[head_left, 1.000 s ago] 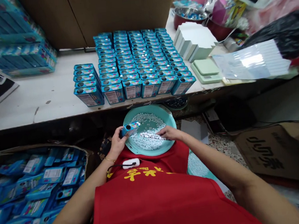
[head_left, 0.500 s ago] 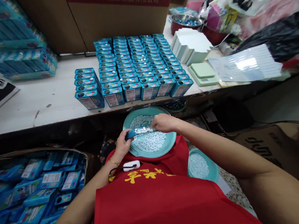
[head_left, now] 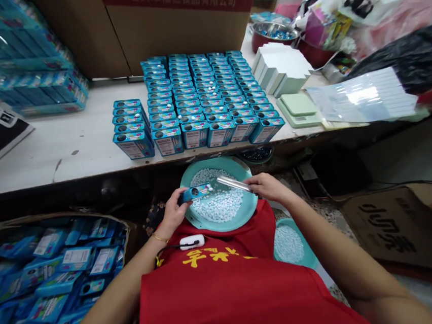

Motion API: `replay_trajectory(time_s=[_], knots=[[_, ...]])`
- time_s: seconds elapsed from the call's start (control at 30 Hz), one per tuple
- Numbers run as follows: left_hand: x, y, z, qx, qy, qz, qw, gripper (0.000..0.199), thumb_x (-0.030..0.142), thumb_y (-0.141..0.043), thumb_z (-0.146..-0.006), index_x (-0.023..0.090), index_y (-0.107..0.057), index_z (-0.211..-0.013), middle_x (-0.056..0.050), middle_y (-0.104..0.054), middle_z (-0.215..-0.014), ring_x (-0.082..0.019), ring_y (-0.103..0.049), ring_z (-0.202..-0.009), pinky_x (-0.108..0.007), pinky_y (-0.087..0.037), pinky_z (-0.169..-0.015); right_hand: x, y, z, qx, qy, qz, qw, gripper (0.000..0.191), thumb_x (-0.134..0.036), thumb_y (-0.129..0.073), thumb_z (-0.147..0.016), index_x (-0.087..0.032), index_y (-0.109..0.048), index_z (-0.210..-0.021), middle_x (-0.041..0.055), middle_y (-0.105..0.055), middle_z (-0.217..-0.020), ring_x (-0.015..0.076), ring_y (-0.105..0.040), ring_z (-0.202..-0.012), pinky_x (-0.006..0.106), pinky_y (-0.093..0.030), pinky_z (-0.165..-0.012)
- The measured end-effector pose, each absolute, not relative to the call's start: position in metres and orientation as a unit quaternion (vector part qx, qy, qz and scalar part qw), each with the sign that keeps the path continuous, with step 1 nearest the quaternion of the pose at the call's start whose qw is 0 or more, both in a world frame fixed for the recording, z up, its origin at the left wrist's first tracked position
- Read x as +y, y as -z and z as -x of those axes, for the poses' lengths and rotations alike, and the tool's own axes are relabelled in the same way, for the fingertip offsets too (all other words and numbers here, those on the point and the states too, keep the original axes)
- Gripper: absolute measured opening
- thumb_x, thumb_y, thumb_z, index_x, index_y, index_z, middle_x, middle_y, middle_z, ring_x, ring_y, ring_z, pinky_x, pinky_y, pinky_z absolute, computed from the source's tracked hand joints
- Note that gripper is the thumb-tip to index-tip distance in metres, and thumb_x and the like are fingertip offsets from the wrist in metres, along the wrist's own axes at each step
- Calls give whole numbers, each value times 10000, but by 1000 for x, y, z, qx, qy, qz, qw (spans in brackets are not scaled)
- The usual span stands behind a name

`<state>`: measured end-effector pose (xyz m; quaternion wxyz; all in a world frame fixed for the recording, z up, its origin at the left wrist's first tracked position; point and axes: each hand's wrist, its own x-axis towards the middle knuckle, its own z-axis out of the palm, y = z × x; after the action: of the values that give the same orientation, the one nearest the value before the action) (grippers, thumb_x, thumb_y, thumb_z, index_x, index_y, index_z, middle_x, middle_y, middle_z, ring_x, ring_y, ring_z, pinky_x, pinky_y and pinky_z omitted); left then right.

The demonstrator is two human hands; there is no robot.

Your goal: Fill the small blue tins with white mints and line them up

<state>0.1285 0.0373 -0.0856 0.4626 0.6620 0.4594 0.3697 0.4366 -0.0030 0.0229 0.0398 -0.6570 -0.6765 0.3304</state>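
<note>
My left hand (head_left: 174,209) is closed round a small blue box (head_left: 199,190), held tilted over a turquoise basin (head_left: 253,210) in my lap. A few white candies sit at the box's right end. In my right hand (head_left: 267,185) is a narrow silver metal scoop (head_left: 233,182), pointing left toward the box but apart from it. Many small white candies (head_left: 220,206) lie in the basin below both hands.
Rows of upright blue boxes (head_left: 210,101) stand on the white table (head_left: 72,140). A carton of blue boxes (head_left: 59,279) is at lower left. A pale green scale (head_left: 298,109) sits right of the rows. A second turquoise basin (head_left: 309,260) with white candies is beside my right leg.
My right hand has drawn back to the right with the scoop, away from the blue box. The candies that lay in a line between box and hand are gone from there.
</note>
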Motion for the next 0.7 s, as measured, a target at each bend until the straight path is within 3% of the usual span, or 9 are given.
replay_trajectory(time_s=[0.13, 0.27, 0.4, 0.6, 0.7], knots=[[43, 83, -130, 449, -370, -686, 436, 339, 203, -567, -708, 216, -564, -1047, -40, -589, -1039, -189, -544, -967, -338, -410, -894, -10, 29, -435, -640, -313, 701, 37, 367, -165, -402, -753, -197, -689, -980, 15, -687, -791, 145, -587, -755, 197, -393, -639], [45, 94, -123, 488, -382, -637, 458, 376, 237, -602, -687, 218, -546, -1059, -21, -594, -952, -170, -559, -856, -309, -450, -800, -13, 71, -411, -645, -243, 720, -73, 386, -121, -352, -817, -195, -639, -1064, 86, -661, -1027, 192, -589, -936, 245, -418, -749], [41, 101, -115, 491, -398, -612, 476, 371, 266, -621, -685, 207, -538, -1041, -31, -588, -970, -172, -556, -889, -310, -444, -821, -14, 105, -374, -666, -234, 694, -140, 392, -60, -302, -839, -116, -618, -1065, 190, -618, -1079, 229, -589, -968, 302, -435, -780], [38, 101, -109, 509, -412, -568, 499, 420, 287, -656, -665, 200, -516, -1052, -39, -586, -1002, -172, -562, -912, -328, -439, -855, -9, 124, -356, -695, -338, 621, -130, 238, -170, -491, -812, -184, -694, -935, 83, -694, -957, 184, -620, -905, 228, -431, -745], [38, 101, -107, 507, -422, -557, 505, 442, 292, -670, -654, 201, -513, -1057, -38, -589, -1010, -172, -561, -919, -331, -433, -869, -9, 115, -376, -695, -374, 607, -99, 260, -230, -483, -837, -209, -687, -996, 29, -702, -966, 137, -622, -863, 180, -423, -708]])
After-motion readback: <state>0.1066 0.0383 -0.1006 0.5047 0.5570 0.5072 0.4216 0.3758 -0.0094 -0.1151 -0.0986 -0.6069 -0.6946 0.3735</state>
